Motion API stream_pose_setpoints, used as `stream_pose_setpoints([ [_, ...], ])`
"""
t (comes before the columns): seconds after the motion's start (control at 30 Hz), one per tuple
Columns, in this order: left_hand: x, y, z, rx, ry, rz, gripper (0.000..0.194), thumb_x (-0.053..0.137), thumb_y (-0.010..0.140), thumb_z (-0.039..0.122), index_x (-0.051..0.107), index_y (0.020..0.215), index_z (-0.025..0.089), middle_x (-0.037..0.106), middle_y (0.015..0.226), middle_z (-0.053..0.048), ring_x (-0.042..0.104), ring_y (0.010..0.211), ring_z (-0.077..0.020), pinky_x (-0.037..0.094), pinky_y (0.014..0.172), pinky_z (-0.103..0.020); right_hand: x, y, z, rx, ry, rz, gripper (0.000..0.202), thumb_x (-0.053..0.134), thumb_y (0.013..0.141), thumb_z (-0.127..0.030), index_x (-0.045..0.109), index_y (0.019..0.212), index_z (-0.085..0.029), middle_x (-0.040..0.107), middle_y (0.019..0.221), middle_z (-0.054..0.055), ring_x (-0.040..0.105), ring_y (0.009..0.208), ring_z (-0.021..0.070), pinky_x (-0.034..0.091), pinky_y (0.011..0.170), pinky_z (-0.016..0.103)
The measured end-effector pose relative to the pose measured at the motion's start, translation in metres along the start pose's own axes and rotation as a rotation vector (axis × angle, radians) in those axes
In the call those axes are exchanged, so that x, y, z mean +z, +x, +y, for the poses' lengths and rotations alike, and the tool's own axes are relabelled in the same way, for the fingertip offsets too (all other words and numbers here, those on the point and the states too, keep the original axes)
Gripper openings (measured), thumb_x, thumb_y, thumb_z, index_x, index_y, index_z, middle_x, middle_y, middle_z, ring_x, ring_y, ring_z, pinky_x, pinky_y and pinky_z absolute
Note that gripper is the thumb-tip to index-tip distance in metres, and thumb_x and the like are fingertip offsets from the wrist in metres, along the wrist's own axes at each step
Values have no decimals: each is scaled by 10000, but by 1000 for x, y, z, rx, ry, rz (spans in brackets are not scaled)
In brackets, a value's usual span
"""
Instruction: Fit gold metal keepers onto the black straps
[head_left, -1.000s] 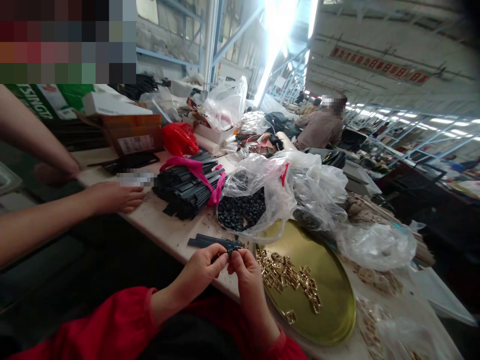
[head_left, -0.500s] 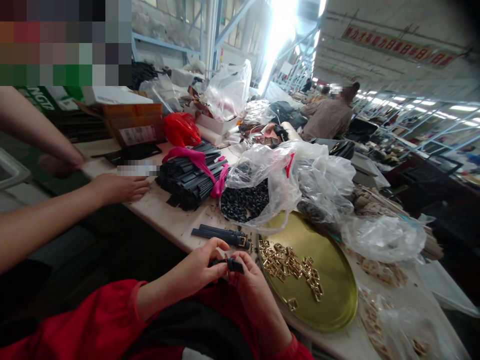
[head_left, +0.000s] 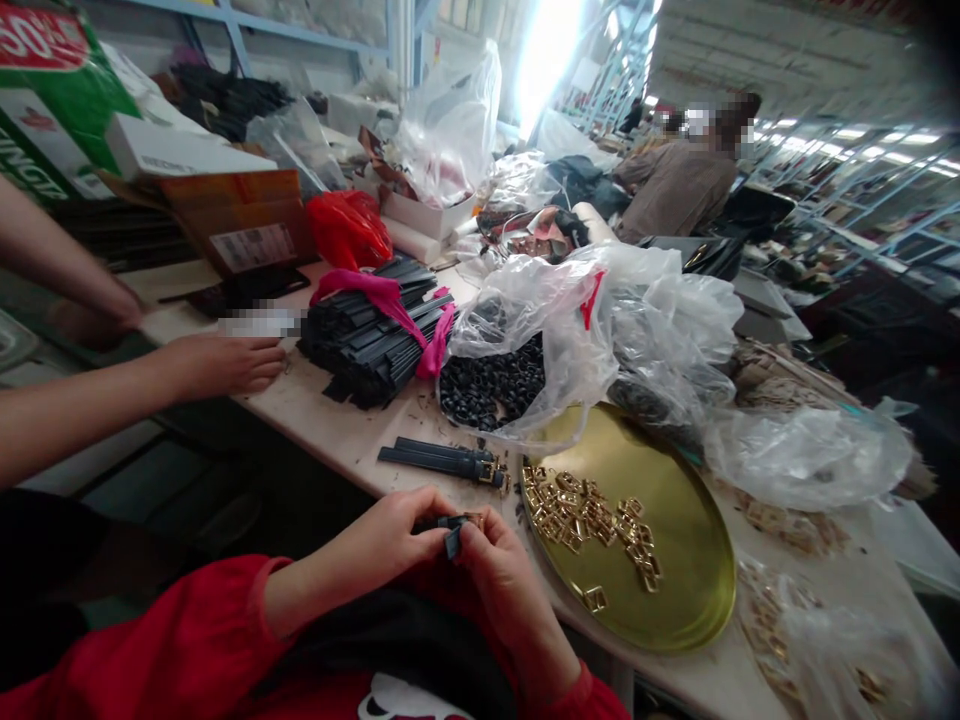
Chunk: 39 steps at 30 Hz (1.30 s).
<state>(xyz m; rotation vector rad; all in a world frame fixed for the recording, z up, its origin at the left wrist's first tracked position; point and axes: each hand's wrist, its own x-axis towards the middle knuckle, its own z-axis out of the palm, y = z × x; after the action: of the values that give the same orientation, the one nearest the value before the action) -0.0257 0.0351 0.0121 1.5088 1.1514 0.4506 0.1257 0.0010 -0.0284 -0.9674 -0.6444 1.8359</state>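
Observation:
My left hand and my right hand meet just off the table's near edge. Both are closed on a short black strap, and a gold buckle shows at its end by the right fingertips. Part of the strap is hidden in the left fingers. Beyond the hands, black straps with gold buckles lie side by side on the table. To the right, a round gold tray carries many loose gold buckles. Small black loops fill an opened clear plastic bag.
A bundle of black strips tied with pink cloth lies left of the bag. Another person's hand rests on the table at left. Cardboard box, red bag and bagged buckles surround the work area.
The strap piece in my hands has turned, and the gold buckle now shows at the right fingertips. The view has tilted slightly down. Straps on the table stay put.

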Motion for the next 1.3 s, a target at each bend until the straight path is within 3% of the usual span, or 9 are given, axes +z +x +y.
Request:
stream_pose_setpoints([
  [0.2,0,-1,1,-133,-326,-121,217,575,737,314,584,864,138,623,706,20,557,634,-115,424,575,-206,-7,10,4,-209,-341,275,232,620,720,-324,429,806,-224,427,597,-81,412,491,87,351,474,206],
  [0.4,3,-2,-9,-240,-445,-211,220,610,668,263,572,844,137,611,622,35,561,584,-111,408,547,-202,-12,-6,-1,-263,-897,79,40,539,756,-241,541,775,-206,489,582,-49,425,519,106,322,492,227],
  [0.53,7,-9,-11,-214,-475,-281,194,599,632,219,575,811,149,618,635,42,558,567,-104,407,540,-197,-12,-23,-3,-230,-887,-56,88,492,809,-260,555,791,-201,535,645,-25,460,569,117,346,526,233],
  [0.77,-3,-23,2,-163,-356,-362,394,566,707,273,552,1085,164,643,670,26,584,597,-126,407,539,-194,-3,-38,1,-201,-622,-37,277,430,869,-380,546,1063,-221,613,968,55,563,890,200,452,761,324],
  [0.9,0,-24,-1,-102,-225,-306,356,549,721,267,551,1059,154,654,683,12,590,599,-140,398,510,-192,3,-41,6,-236,-652,-100,308,397,894,-361,503,1160,-246,550,1170,66,497,1085,211,390,917,358],
  [1.03,0,-19,-5,-27,-94,-286,349,538,747,293,545,1071,164,655,692,9,599,613,-148,407,509,-195,4,-35,12,-299,-679,-22,330,422,882,-377,499,1169,-233,580,1111,70,535,1006,211,428,848,343],
  [1.1,-7,-12,-5,1,17,-295,246,496,787,337,603,937,174,636,646,13,575,563,-139,385,484,-196,2,-24,12,-333,-697,63,336,428,876,-386,494,1163,-224,602,1012,58,563,894,194,444,781,321],
  [1.2,-20,11,-5,180,342,-68,280,473,817,408,627,736,189,627,638,1,560,587,-143,367,519,-210,-3,7,-1,-422,-774,173,274,397,884,-361,523,1077,-212,597,895,39,557,787,170,441,708,294],
  [1.3,-25,47,-9,313,566,227,209,519,810,355,620,907,200,658,811,-28,585,748,-179,397,651,-243,-9,46,-22,-575,-1062,258,178,439,846,-277,587,892,-189,587,838,54,542,792,194,430,732,325],
])
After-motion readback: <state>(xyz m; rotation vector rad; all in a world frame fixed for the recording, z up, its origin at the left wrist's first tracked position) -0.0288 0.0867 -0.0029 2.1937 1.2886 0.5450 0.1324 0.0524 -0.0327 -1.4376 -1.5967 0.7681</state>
